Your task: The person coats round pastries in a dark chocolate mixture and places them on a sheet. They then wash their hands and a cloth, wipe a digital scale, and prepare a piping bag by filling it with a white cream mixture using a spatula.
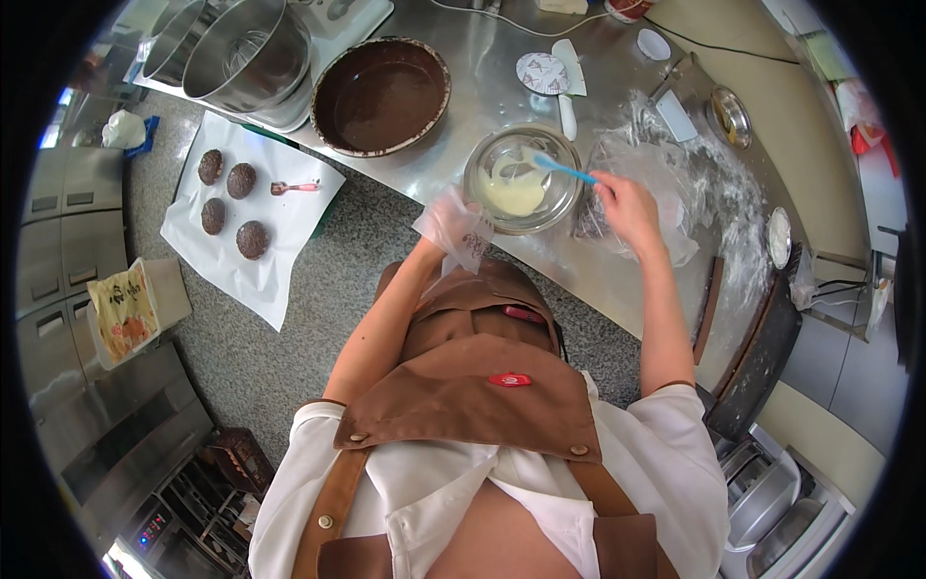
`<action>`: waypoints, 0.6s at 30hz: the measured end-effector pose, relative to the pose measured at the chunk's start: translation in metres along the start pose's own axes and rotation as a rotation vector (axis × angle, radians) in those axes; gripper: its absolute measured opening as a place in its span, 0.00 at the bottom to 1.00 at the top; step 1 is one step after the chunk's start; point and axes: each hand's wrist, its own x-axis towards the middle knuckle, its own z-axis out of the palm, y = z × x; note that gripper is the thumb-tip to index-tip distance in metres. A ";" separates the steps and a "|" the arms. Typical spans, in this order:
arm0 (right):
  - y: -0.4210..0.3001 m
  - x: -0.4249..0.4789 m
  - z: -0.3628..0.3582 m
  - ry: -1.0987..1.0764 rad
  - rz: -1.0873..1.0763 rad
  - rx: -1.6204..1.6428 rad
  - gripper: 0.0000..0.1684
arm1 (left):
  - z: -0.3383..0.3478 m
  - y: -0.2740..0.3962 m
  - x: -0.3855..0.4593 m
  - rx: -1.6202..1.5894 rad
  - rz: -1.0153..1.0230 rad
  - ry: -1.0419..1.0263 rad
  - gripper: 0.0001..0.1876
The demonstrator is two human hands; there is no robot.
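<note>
My right hand [628, 211] grips the handle of a blue silicone spatula [568, 170], whose head is inside a clear glass bowl [571, 194]. A pool of pale yellow cream [515, 194] lies in the bowl, with smears up its wall. At the bowl's near left side, my left hand [443, 216] is curled inside a clear plastic bag [472, 247] with brown print, which drapes over the fingers and hangs down. The fingertips there are partly hidden by the plastic. The bowl stands close to the front edge of a steel worktable [477, 87].
Left of the glass bowl sits a large bowl of dark chocolate [381, 94]. Beyond it are steel mixing bowls [239, 61]. Lower left, several chocolate-coated rounds [241, 181] and a pink-handled brush [295, 188] lie on white paper [278, 239]. White powder [731, 188] and a crumpled plastic bag [658, 181] cover the right side.
</note>
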 end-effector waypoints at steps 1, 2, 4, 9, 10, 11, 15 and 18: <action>-0.001 0.008 0.000 -0.004 -0.040 -0.027 0.14 | 0.001 -0.001 0.001 0.012 0.002 0.010 0.12; -0.005 0.016 0.002 -0.009 -0.080 -0.054 0.14 | 0.002 -0.003 0.002 0.024 0.005 0.021 0.12; -0.019 0.025 0.006 -0.080 -0.152 -0.139 0.13 | 0.001 0.004 0.003 0.029 0.004 0.022 0.12; -0.055 0.033 -0.015 -0.141 -0.269 -0.264 0.12 | 0.005 -0.019 0.006 0.105 0.073 0.054 0.13; -0.061 0.036 -0.023 -0.065 -0.341 -0.309 0.12 | 0.006 -0.021 0.006 0.102 0.058 0.049 0.13; -0.069 0.042 -0.032 0.012 -0.413 -0.352 0.12 | 0.006 -0.023 0.006 0.099 0.042 0.044 0.13; -0.086 0.067 -0.018 -0.019 -0.733 -0.477 0.11 | -0.002 0.010 0.003 0.089 0.021 -0.022 0.13; -0.085 0.062 -0.004 -0.017 -0.849 -0.464 0.07 | -0.010 0.028 0.002 0.133 -0.012 -0.049 0.13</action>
